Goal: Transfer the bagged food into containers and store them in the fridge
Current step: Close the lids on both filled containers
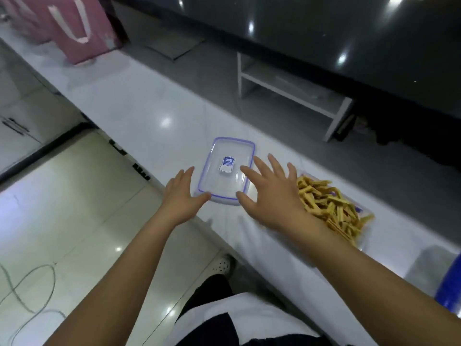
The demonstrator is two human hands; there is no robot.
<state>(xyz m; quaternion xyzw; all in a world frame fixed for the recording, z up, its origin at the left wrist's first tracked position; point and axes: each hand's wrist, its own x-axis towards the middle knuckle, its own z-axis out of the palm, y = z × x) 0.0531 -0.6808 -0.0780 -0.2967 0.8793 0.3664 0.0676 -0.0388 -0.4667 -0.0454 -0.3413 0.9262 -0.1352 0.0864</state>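
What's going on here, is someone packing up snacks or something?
A person is standing at a white counter, reaching both hands toward a clear plastic lid with a blue rim that lies flat on it. The left hand is at the lid's near left edge and the right hand is spread over its right side; neither grips it yet. Just right of the lid sits a container heaped with yellow snack sticks, uncovered. A pink bag stands farther along the counter.

No legible text. Blue-white label (226,164) at centre of clear lid (225,171): print too blurred. Black markings (129,156) on counter edge, lid's 9 o'clock: unreadable.
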